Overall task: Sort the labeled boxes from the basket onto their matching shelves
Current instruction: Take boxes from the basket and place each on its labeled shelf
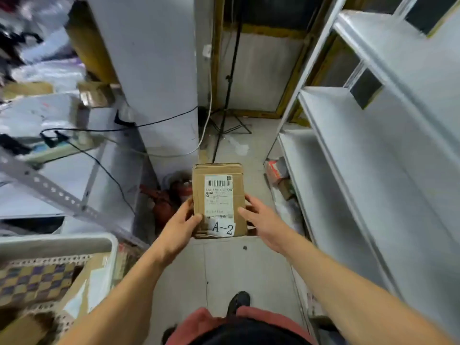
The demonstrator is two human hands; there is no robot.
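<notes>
A flat brown cardboard box (218,195) with a white shipping label and a handwritten tag "A-2" is held out in front of me above the floor. My left hand (181,226) grips its lower left edge, thumb on top. My right hand (261,220) holds its right side, fingers spread along the edge. A white basket (109,247) at the lower left holds other cardboard boxes and a checkered parcel. White metal shelves (336,150) with bare boards stand on the right.
A white pillar (159,83) rises ahead on the left, with a red fire extinguisher (171,197) at its foot. A black tripod (224,120) stands at the back. Cables run over a cluttered table (62,160) on the left. Small boxes (278,175) lie under the shelves.
</notes>
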